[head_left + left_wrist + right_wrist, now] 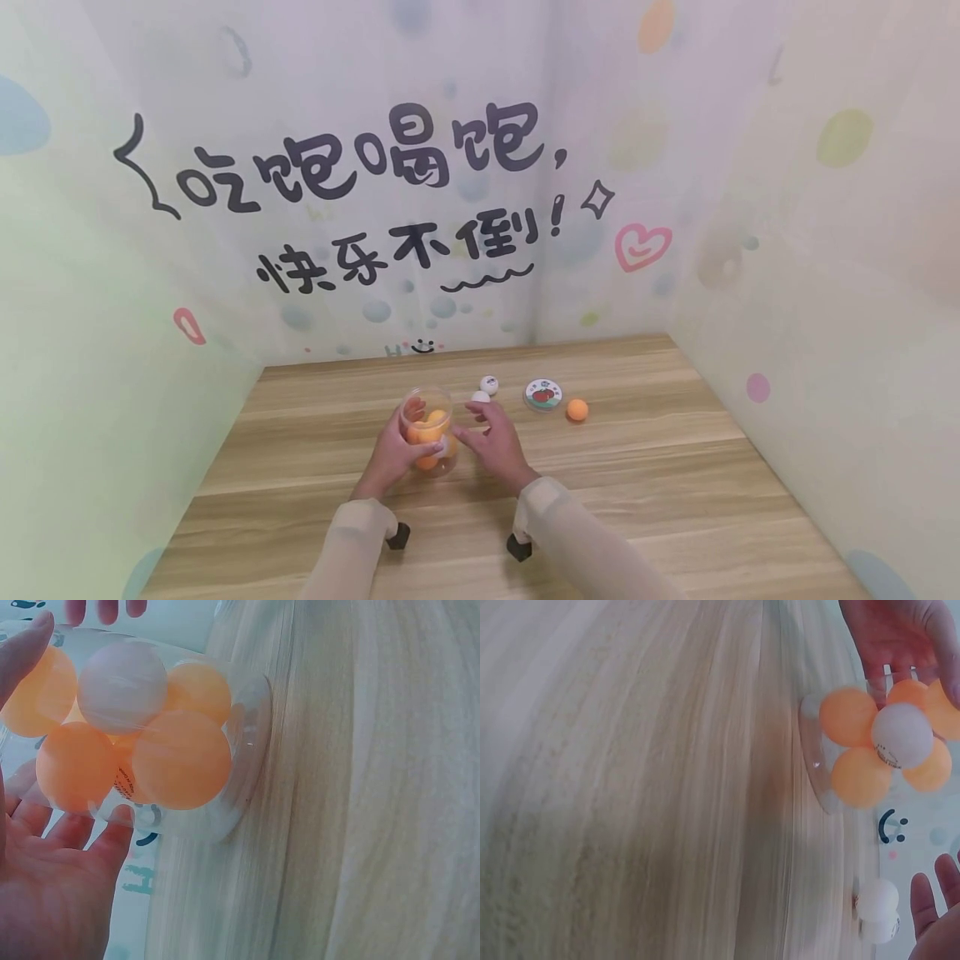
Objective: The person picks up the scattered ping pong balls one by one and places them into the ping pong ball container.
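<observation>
A clear plastic jar stands upright on the table, holding several orange ping-pong balls and a white ping-pong ball. My left hand grips the jar from its left side, thumb across the front and fingers around the back. On the other side, my right hand is held close to the jar with its fingers spread and nothing in them. Just behind the right hand lie two white ping-pong balls, one partly hidden by its fingers.
A round flat lid with a red picture lies to the right of the white balls. Beside it is a loose orange ping-pong ball. Printed walls enclose the wooden table at the back and both sides.
</observation>
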Motion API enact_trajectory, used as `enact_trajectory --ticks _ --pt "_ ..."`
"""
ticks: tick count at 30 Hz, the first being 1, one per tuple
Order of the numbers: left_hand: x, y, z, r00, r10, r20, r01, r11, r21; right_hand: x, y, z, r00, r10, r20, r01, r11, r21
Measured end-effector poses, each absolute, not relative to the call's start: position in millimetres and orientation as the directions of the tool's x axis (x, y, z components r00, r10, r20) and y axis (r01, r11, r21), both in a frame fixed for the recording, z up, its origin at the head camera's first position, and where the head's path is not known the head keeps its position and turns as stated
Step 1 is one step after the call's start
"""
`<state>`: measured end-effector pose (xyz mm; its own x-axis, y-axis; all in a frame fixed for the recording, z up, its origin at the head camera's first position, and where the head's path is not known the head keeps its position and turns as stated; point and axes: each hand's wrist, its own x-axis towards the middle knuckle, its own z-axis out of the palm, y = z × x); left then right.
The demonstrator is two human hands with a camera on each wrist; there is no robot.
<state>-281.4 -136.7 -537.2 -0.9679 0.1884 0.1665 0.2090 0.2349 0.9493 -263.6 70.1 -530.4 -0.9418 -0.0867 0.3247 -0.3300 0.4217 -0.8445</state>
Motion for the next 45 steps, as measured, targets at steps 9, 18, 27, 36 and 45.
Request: enact_trajectory --ticks 9,18,27,36,45 --pt "-282 -137 -537 -0.970 0.178 0.166 0.208 0.248 0.946 -266 81 -535 -0.932 -0.123 0.341 -0.358 0.461 -0.812" --pt "-281 -137 -538 -0.970 0.183 0.158 0.200 0.238 0.950 -267 89 -541 -0.928 -0.153 0.339 -0.367 0.510 -0.778" --pt "-280 -136 -536 -0.971 0.185 0.149 0.191 0.234 0.953 -272 95 -545 -0.925 -0.194 0.326 -0.375 0.597 -0.709" --pt "-279 -135 -535 -0.970 0.179 0.163 0.202 0.224 0.954 -271 99 -546 -0.916 -0.226 0.333 -0.398 0.629 -0.668" --pt "-279 -135 -536 -0.968 0.181 0.173 0.211 0.216 0.954 -270 104 -550 -0.911 -0.224 0.346 -0.403 0.665 -0.629"
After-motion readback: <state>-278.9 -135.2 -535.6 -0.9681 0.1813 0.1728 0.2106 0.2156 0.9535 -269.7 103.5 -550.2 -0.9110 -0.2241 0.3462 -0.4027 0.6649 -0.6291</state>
